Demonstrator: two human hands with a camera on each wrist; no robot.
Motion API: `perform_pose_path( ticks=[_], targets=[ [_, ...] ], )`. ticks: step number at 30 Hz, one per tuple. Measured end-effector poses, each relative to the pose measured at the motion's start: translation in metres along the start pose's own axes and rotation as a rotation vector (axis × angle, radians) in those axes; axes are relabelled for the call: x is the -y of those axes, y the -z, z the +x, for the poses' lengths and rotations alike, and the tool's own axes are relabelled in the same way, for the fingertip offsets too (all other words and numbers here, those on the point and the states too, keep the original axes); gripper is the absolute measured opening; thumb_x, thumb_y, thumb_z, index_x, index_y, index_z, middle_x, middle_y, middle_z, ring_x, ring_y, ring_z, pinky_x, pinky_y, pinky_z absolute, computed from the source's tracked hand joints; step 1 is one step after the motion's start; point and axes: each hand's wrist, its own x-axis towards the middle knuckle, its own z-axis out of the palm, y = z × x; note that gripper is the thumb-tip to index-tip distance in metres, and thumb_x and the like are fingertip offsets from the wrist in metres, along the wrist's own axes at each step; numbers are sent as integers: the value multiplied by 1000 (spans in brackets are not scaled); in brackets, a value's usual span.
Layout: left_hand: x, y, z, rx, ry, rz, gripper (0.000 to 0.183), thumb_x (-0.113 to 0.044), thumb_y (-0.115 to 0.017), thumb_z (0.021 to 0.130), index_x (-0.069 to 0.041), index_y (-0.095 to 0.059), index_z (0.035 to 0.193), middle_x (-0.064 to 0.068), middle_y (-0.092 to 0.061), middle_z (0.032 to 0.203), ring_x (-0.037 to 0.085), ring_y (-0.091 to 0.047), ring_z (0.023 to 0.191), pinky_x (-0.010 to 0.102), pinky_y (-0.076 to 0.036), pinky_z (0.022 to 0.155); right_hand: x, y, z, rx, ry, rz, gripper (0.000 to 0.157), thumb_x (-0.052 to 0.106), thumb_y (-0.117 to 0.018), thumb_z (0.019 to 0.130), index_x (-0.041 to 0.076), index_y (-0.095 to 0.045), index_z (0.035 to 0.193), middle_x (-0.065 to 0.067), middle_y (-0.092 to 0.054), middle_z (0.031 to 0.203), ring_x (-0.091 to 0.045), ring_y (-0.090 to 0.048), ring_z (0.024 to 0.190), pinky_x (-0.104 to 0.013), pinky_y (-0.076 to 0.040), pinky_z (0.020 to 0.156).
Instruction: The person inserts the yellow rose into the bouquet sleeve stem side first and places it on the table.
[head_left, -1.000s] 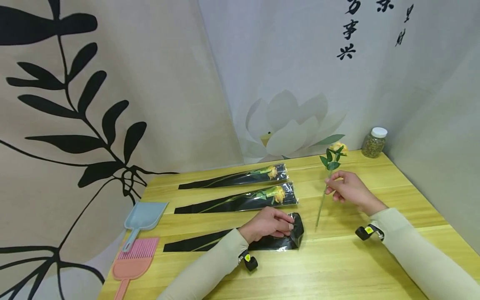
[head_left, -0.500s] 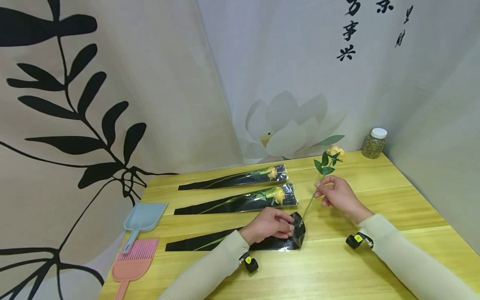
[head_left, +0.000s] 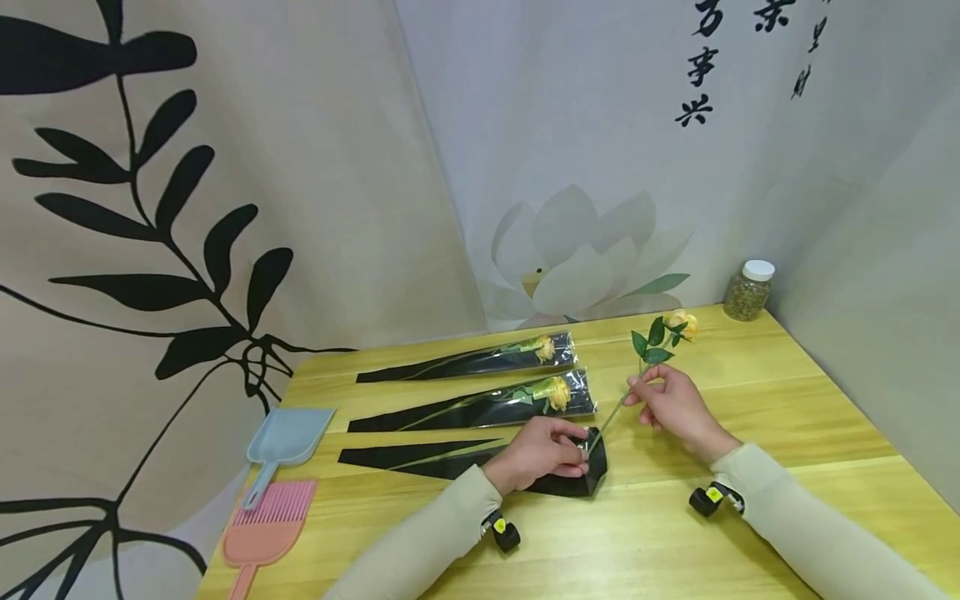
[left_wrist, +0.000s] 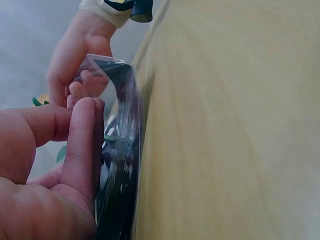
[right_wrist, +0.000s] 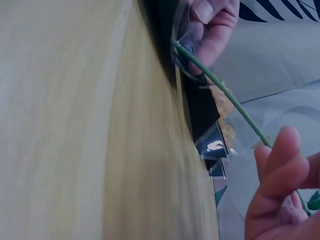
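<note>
My left hand [head_left: 542,454] pinches the open end of a black-and-clear flower sleeve [head_left: 427,456] lying nearest me of three. In the left wrist view the clear mouth of the sleeve bulges apart beside the fingers. My right hand [head_left: 670,410] pinches the stem of a yellow artificial rose [head_left: 681,323] below its green leaves, bloom tilted up and to the right. In the right wrist view the green stem [right_wrist: 227,95] slants down to the sleeve's mouth, its tip at the clear film by the left fingers. The left hand covers part of the sleeve.
Two filled sleeves, each with a yellow rose, lie behind: a middle sleeve [head_left: 465,410] and a far sleeve [head_left: 450,362]. A blue dustpan [head_left: 288,435] and a pink toothed dustpan [head_left: 264,537] lie at the left edge. A white-lidded jar [head_left: 747,296] stands at the back right corner.
My right hand has brought the rose left and lowered its stem tip to the sleeve's mouth. The left hand keeps its grip while the sleeve has shifted and turned slightly.
</note>
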Motion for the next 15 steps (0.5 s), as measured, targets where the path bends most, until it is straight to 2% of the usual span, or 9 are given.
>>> perform_pose_path(
  ticks=[15],
  targets=[
    [0,-6,0,-73,-32,-61,33,8,-70,96,1,-71,128,14,-74,92,18,-78,81,33,-67,80,-1,-13,-6,12,-19,40,34,31,-59,111,0,-48,118,-14,-80,98,-13,-62,52,-28,-47,42]
  ],
)
